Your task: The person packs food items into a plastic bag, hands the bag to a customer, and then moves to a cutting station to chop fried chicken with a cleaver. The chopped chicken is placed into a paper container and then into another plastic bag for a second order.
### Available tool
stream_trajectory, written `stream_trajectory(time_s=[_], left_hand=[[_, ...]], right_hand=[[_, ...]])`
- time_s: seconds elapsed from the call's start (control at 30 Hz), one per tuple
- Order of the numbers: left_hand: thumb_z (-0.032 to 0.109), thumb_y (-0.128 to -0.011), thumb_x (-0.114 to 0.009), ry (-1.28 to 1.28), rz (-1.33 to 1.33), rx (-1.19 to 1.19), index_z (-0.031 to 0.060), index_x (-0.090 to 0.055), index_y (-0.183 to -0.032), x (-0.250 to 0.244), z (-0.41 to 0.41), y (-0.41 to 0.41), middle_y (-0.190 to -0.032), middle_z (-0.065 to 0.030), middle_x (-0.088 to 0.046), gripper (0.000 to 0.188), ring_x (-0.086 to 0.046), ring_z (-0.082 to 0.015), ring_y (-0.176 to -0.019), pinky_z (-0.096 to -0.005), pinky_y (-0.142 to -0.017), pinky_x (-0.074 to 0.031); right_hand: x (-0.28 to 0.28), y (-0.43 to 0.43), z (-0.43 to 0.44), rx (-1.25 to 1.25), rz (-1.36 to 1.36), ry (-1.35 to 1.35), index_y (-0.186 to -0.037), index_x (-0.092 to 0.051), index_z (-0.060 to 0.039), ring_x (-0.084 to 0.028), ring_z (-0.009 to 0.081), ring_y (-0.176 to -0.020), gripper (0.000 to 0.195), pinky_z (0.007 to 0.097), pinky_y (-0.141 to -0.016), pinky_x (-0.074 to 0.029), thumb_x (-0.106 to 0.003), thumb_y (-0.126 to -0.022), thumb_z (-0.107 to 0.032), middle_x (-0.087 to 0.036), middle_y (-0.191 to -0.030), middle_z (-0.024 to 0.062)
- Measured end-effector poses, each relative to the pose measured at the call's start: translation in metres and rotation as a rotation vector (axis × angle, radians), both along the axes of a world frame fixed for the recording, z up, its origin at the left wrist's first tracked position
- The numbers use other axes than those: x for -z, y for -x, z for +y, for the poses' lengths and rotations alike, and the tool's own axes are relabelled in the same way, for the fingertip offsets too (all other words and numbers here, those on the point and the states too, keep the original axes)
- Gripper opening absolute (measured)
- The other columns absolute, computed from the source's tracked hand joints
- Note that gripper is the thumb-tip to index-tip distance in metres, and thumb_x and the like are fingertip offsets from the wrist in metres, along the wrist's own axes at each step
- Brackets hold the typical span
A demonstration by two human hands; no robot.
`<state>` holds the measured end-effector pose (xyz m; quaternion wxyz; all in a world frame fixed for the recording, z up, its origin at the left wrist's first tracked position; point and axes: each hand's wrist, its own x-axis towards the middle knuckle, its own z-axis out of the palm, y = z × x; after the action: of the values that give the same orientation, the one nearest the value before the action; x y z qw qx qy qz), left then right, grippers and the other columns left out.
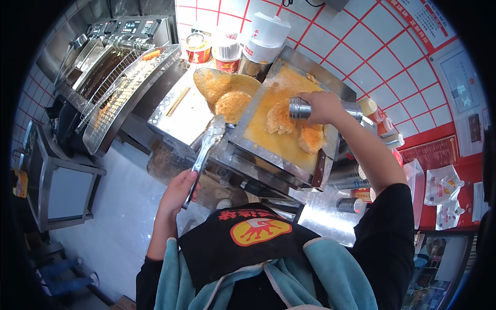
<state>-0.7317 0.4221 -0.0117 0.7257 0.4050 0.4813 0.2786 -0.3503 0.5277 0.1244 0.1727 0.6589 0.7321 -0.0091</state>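
My left hand (180, 190) holds metal tongs (204, 149) by the handle, their head angled up beside the counter's edge. My right hand (321, 106) grips a metal shaker (300, 108), tipped on its side over a seasoning-stained board (263, 128). Under and beside the shaker lie two pieces of breaded, fried meat, a wider one (281, 118) and a narrower one (311, 137). A knife or cleaver with a brown riveted handle (319, 166) rests at the board's near right corner. Left of the board, a metal scoop-shaped tray (223, 83) holds another breaded piece (233, 106).
A deep fryer (104, 73) with a wire draining rack (128, 87) stands at the left. Cups and stacked containers (261, 38) line the tiled wall. More metal shakers (348, 205) and sauce bottles (378, 114) are on the right. Another person's legs (64, 277) show at lower left.
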Motion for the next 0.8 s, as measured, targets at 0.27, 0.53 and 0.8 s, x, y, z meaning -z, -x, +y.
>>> stream_trajectory(time_s=[0.27,0.53,0.8], left_hand=[[0.028,-0.090,-0.047,-0.045,0.160,0.419,0.0026,-0.051,-0.089,-0.027,0.055,-0.031,-0.067,-0.0028,-0.053,0.025,-0.051,-0.0099,-0.050,-0.0231,-0.044,-0.043],[0.041,-0.087,-0.047,-0.015,0.296,0.583,0.0010,-0.052,-0.083,-0.038,0.121,-0.081,-0.063,-0.0051,-0.056,0.041,-0.054,-0.0112,-0.047,-0.0237,-0.040,-0.046],[0.037,-0.085,-0.054,-0.012,0.204,0.461,0.0025,-0.054,-0.075,-0.017,0.105,-0.129,-0.060,-0.0030,-0.054,0.036,-0.050,-0.0113,-0.046,-0.0243,-0.038,-0.041]], right_hand=[[0.002,-0.054,-0.040,0.295,0.583,-0.482,-0.121,-0.046,-0.0088,-0.056,0.0288,-0.097,0.074,0.0352,-0.085,-0.043,-0.071,-0.052,-0.020,-0.058,-0.106,0.0131],[0.028,-0.067,-0.227,0.686,1.201,-0.826,-0.118,-0.046,-0.0025,-0.051,0.0198,-0.100,0.074,0.0317,-0.087,-0.040,-0.077,-0.051,-0.012,-0.053,-0.107,0.0094],[0.163,-0.098,-0.297,0.894,1.246,-1.271,-0.115,-0.043,-0.0011,-0.052,0.0153,-0.096,0.063,0.0286,-0.085,-0.039,-0.074,-0.061,0.001,-0.054,-0.105,0.0075]])
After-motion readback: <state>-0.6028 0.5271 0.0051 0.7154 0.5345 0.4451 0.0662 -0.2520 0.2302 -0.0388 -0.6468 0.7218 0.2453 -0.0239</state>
